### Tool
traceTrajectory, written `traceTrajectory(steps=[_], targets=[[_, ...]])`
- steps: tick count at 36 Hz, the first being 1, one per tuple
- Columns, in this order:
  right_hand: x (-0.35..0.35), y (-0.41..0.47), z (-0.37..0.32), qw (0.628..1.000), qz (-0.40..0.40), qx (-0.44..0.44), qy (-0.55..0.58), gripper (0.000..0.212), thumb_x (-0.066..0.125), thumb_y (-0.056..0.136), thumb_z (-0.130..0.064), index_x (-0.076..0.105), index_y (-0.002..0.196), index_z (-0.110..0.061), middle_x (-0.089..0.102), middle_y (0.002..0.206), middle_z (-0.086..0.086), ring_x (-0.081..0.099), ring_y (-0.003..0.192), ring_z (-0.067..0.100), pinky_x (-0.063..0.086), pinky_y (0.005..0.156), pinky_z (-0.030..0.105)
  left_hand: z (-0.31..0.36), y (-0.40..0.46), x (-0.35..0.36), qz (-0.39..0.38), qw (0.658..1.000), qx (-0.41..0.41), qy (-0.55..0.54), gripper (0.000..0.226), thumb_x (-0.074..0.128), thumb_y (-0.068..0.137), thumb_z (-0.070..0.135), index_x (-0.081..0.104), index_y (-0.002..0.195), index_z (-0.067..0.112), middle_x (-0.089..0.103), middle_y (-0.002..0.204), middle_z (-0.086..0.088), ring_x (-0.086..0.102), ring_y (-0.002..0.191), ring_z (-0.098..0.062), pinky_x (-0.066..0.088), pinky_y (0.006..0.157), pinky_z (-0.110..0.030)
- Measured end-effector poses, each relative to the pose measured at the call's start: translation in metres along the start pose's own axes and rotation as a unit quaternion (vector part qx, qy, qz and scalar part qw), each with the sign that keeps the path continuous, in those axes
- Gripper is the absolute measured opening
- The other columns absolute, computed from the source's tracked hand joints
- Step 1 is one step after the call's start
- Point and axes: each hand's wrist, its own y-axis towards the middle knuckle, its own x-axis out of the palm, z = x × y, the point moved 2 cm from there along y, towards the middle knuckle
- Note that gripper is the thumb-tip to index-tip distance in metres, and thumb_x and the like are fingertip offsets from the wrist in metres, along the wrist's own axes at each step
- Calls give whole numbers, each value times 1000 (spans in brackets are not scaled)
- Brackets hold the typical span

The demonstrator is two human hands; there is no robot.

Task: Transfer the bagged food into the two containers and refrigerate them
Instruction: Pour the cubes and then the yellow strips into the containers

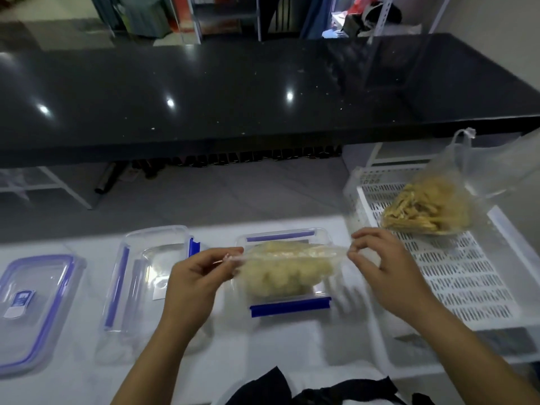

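Note:
A clear bag of pale round food pieces [286,270] hangs stretched between my two hands, just above an open clear container with blue clips [290,306]. My left hand [195,276] pinches the bag's left edge and my right hand [382,264] pinches its right edge. To the left stands a second clear container [152,276], with nothing in it. A second clear bag, holding yellow-brown strips [426,209], lies on the white slotted tray [455,276] at the right.
A clear lid with a blue seal [32,308] lies at the far left of the white table [277,346]. A black glossy counter [233,92] runs across behind. Black fabric [292,390] shows at the bottom edge.

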Motion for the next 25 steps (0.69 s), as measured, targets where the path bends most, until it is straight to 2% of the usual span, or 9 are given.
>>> traceTrajectory(steps=[2,4,7,10,14,19,21,23,25], targets=[[-15,3,-9,999,26,-17,42,8,70,90,-13,69,86,-20,58,115,-7,53,112,5,37,98,19,10,2,-4,15,998,12,-60,15,72,81,30,82,90,22,79,95,-2,76,88,-20,62,75,-28],[-21,6,-18,996,48,-28,71,10,70,90,-16,67,85,-25,56,114,-10,51,111,-5,35,96,10,14,8,-5,32,996,17,-83,13,73,84,26,81,92,19,79,93,-5,76,89,-21,62,75,-29],[-8,11,-17,990,39,31,132,9,71,90,-21,68,98,-22,56,119,-6,53,110,3,44,97,28,8,19,1,32,998,1,-47,13,73,90,17,78,98,26,79,94,6,74,91,-10,59,79,-18],[14,4,-8,964,-27,160,211,45,79,80,-38,61,121,-32,60,120,-14,60,105,10,49,82,30,-6,22,8,-4,999,-43,-16,40,82,79,33,69,117,41,71,110,25,65,105,8,54,80,-11],[37,-20,11,926,-38,196,319,29,80,79,-30,68,103,-42,72,95,-28,71,90,-2,52,71,22,-26,6,15,-37,995,-90,-20,69,84,68,49,61,133,41,64,134,17,57,125,-2,48,108,-36],[48,-24,24,913,16,237,332,15,76,87,-24,78,98,-33,76,104,-9,72,93,12,58,85,38,-33,-8,24,-24,996,-66,-59,44,80,76,40,70,118,46,72,122,18,64,120,-9,48,108,-35],[49,-20,21,908,39,235,344,10,75,88,-22,81,90,-30,78,94,-9,72,86,5,55,82,31,-30,-5,28,-13,996,-54,-65,28,78,83,31,76,105,48,74,115,16,67,114,-8,53,101,-29],[48,-14,17,909,65,220,349,16,76,87,-16,81,80,-29,78,85,-9,71,78,2,53,72,19,-25,-1,28,9,995,-40,-91,30,76,87,16,80,91,45,78,105,12,71,105,-6,56,86,-17],[45,-8,14,904,93,202,366,15,78,83,-12,81,80,-26,78,88,-8,71,85,4,52,75,17,-19,2,26,23,994,-22,-105,31,75,87,9,82,88,39,78,103,11,72,102,-5,53,80,-10]])
